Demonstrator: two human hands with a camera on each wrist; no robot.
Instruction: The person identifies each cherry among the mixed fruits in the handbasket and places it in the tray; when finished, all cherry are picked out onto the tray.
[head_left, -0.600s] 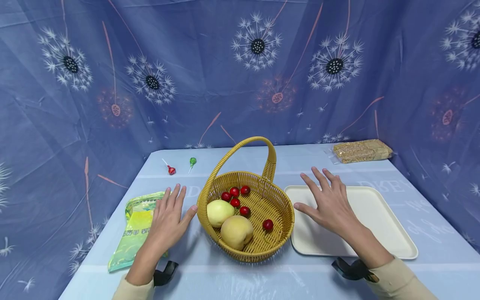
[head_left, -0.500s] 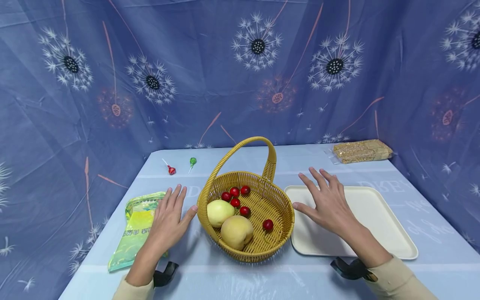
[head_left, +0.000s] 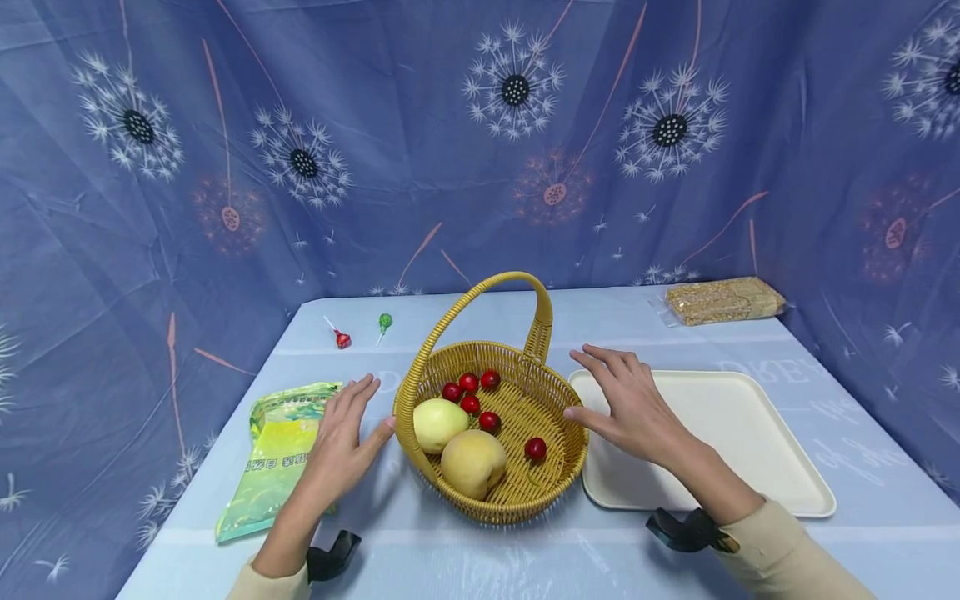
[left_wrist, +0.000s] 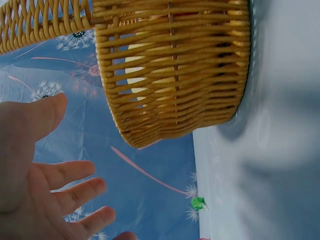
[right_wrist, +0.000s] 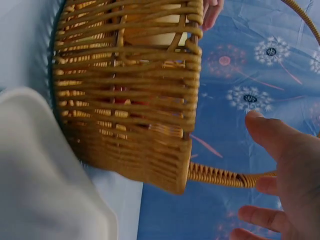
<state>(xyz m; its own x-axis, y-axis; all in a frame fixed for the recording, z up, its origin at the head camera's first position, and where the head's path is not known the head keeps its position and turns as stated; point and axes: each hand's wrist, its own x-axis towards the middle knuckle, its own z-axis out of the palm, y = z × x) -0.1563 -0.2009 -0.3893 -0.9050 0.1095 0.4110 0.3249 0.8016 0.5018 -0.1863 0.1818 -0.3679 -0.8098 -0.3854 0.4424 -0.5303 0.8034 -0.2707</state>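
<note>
A wicker basket (head_left: 558, 392) with a tall arched handle (head_left: 468, 298) stands in the middle of the table. Inside it lie a pale yellow-green fruit (head_left: 439, 426), a peach (head_left: 472, 463) and several red cherries (head_left: 536, 449). My left hand (head_left: 341, 450) is beside the basket's left side, fingers spread, thumb tip close to the handle's base. My right hand (head_left: 633, 408) hovers at the right rim, its thumb overlapping the rim in the head view. Both wrist views show relaxed fingers next to the woven wall (left_wrist: 175, 75), holding nothing.
A cream tray (head_left: 750, 450) lies under the right forearm. The green-yellow packet (head_left: 273, 467) is partly behind the left hand. Red (head_left: 342, 340) and green lollipops (head_left: 385, 321) lie at the back left, a bag of grain-like food (head_left: 723, 302) at the back right.
My right hand has moved left, from over the tray to the basket's right rim. My left hand has shifted slightly right, with its fingers drawn closer together. The basket has stayed put.
</note>
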